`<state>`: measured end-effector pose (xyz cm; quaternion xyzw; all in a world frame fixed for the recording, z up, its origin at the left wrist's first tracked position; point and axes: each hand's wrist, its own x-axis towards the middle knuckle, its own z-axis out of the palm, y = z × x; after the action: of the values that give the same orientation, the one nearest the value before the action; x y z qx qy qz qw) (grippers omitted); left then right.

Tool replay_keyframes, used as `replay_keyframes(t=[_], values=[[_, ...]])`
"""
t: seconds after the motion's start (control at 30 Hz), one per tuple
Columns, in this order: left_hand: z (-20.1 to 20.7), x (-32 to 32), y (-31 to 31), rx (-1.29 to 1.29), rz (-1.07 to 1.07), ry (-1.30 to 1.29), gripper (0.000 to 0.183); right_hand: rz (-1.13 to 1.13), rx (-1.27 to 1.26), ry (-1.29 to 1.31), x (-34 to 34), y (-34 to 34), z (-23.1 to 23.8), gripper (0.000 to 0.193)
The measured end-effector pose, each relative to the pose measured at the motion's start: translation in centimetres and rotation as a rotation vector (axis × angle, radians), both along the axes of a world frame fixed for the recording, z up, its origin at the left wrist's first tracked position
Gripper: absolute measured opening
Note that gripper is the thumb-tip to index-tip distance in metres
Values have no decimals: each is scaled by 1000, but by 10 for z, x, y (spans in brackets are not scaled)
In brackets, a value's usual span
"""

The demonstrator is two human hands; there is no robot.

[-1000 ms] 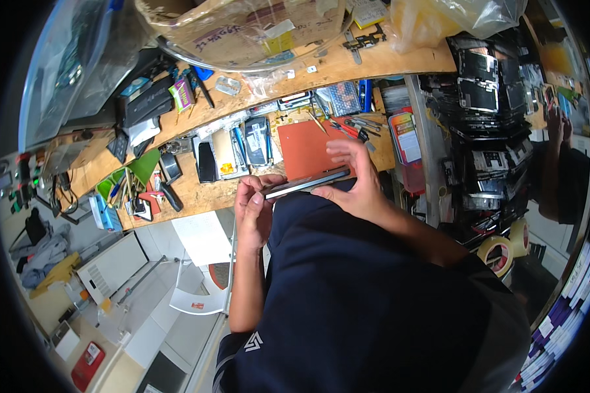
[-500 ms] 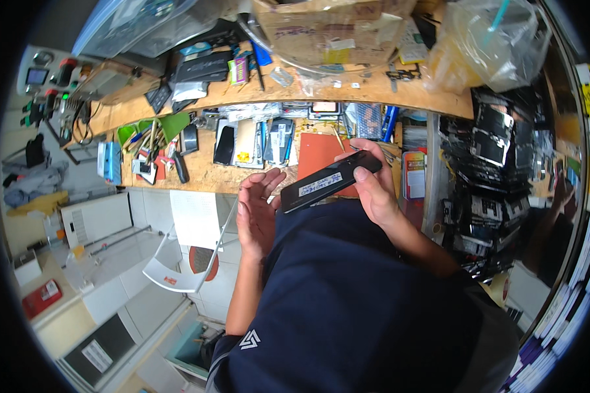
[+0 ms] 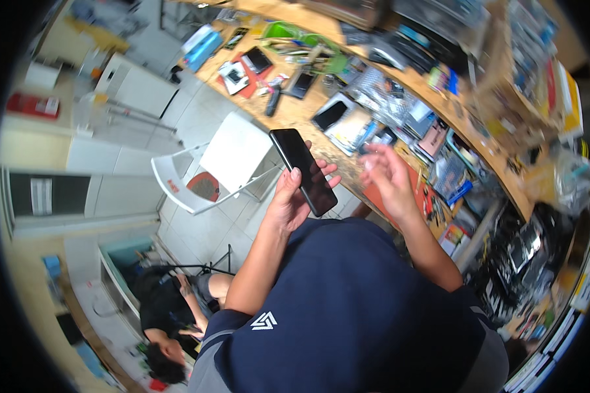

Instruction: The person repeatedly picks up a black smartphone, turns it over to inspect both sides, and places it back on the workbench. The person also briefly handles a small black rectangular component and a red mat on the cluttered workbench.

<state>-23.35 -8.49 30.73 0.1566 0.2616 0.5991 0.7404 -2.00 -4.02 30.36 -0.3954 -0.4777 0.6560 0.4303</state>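
A black smartphone (image 3: 303, 171) rests tilted in my left hand (image 3: 287, 204), its dark, glossy screen facing up. My left thumb presses along one long edge, and the fingers come round from beneath to the other side. To the right of the phone, my right hand (image 3: 392, 180) is raised, holding nothing, with its fingers apart and slightly blurred. It hovers above the bench's front edge, over an orange-red mat (image 3: 375, 196) that it partly hides. The back of the phone is out of sight.
A cluttered wooden workbench (image 3: 337, 160) runs diagonally ahead, with another phone (image 3: 331, 114), a green basket of tools (image 3: 331, 62) and a cardboard box (image 3: 514, 98). A white folding chair (image 3: 236, 154) stands at left. Another person (image 3: 160, 304) sits at lower left. Black parts (image 3: 518, 262) are piled at right.
The phone has passed from my right hand to my left and turned from its labelled side to its screen. My right hand has let go. The whole view has swung toward the left.
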Motion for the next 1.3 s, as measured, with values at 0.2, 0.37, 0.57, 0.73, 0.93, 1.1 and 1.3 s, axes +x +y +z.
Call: replay_keyframes(t=[0.2,0.37,0.57,0.73,0.93,1.1,1.3], values=[[-18,-118,-46,-63,318,244,68,576,21,35,-154,-26,4,43],[-13,-251,-122,31,575,278,28,852,-452,406,-287,-52,-7,51],[-8,-351,-224,125,851,227,31,1215,-812,561,-426,-98,9,68],[-1,-379,-243,369,1048,15,69,1477,-1054,520,-501,-132,18,64],[-23,-404,-295,509,1203,-233,75,1719,-687,147,-562,-163,-6,56],[-13,-432,-342,439,1407,-199,72,1676,-571,-57,-607,-172,-42,47],[-3,-483,-353,368,1449,-115,69,1525,-535,-158,-659,-151,-77,31]])
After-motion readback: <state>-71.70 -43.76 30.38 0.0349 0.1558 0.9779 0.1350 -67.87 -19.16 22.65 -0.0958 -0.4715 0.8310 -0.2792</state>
